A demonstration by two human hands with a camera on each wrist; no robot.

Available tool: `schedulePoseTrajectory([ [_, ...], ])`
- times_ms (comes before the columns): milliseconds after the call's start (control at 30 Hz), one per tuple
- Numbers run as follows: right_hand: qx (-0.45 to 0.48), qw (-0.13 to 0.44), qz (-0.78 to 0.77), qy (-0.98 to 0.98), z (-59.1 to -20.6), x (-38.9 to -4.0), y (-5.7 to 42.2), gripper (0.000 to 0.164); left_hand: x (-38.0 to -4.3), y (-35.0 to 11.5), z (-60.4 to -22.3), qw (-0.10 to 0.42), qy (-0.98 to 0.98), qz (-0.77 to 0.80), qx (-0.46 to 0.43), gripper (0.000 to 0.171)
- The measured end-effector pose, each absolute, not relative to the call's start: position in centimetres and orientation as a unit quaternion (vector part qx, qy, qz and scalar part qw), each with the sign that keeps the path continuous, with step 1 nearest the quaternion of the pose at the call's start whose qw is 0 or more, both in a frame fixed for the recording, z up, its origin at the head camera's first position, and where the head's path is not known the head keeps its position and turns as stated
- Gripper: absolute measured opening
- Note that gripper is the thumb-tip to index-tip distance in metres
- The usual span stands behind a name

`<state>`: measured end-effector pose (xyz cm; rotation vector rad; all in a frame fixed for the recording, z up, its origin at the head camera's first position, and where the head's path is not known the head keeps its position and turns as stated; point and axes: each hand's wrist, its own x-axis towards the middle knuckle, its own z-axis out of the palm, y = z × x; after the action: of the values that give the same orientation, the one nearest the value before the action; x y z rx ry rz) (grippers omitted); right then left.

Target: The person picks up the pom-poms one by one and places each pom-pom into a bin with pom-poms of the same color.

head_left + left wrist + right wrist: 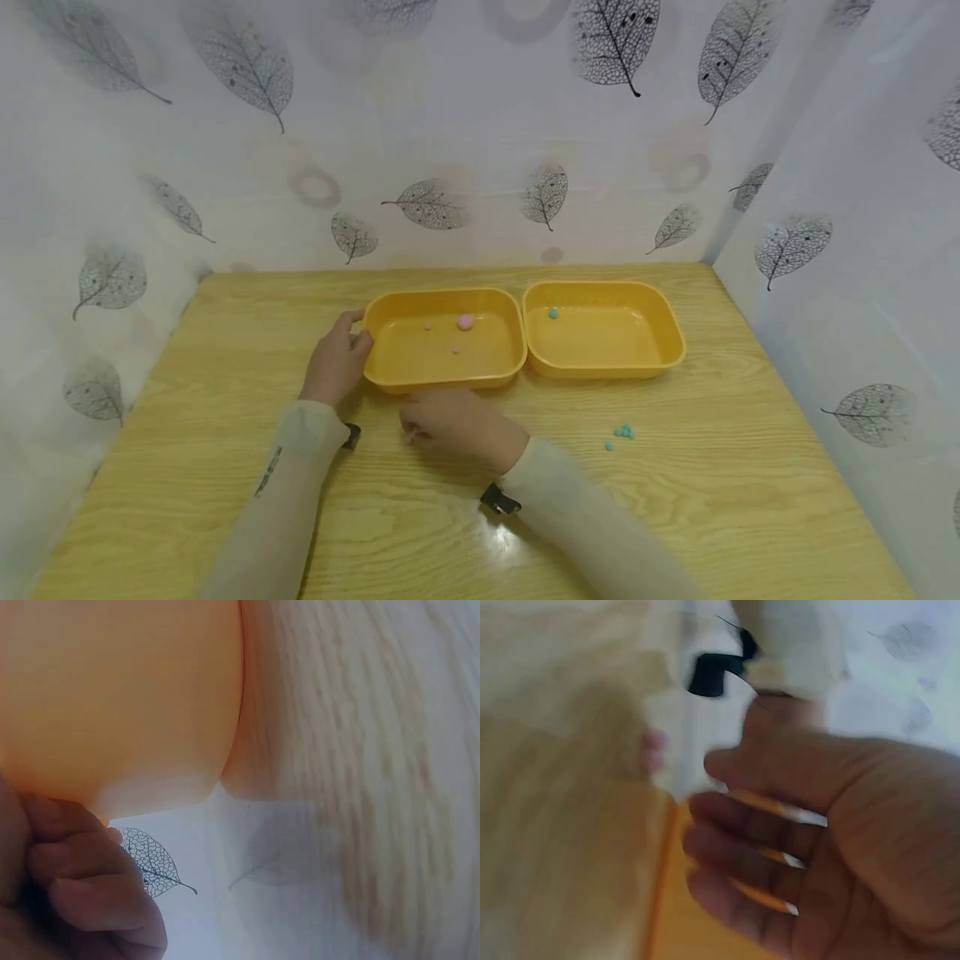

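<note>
A big pink ball (465,322) and two small pink balls (427,327) (455,351) lie in the left yellow tray (408,354). The right yellow tray (607,342) sits to the right of the left tray, so close they seem to touch, and holds one blue ball (553,313). A few more tiny blue balls (624,432) lie on the table (720,467), in front of the left tray and off to its right. The left hand (337,358) is at the left tray's left end, its fingers bent against the side; I can't tell if they grip the edge or just rest there. The right hand (457,425) is low, by the left tray's front wall, with fingers curved in and thumb near them; I can't tell if they pinch anything. The balls are tiny and look round, so a slip of the fingers might send one rolling off. If the left hand pushes too hard, the left tray could bump its neighbor. The right wrist picture is blurry, and a pink blob (654,750) there is too fuzzy to name. The right hand hides the table under it, and the left wrist picture cuts off part of the left hand.
</note>
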<state>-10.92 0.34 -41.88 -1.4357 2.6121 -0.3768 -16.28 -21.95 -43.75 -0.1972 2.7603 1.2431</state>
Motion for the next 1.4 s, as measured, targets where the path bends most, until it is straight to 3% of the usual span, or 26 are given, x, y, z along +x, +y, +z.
schedulePoseTrajectory([
  [400, -0.447, 0.05, -0.089, 0.889, -43.6, -10.6, -0.5, 0.009, -16.3, -22.1, -43.8, 0.055, 0.907, 0.412, -0.062, 0.056],
  [1167, -0.43, 0.093, -0.134, 0.888, -43.4, -11.0, -0.1, 0.011, -16.2, -22.3, -43.4, 0.062, 0.906, 0.415, -0.051, 0.055],
  [1400, -0.424, 0.11, -0.148, 0.887, -43.3, -11.1, 0.0, 0.018, -16.3, -22.2, -43.4, 0.06, 0.907, 0.414, -0.051, 0.056],
])
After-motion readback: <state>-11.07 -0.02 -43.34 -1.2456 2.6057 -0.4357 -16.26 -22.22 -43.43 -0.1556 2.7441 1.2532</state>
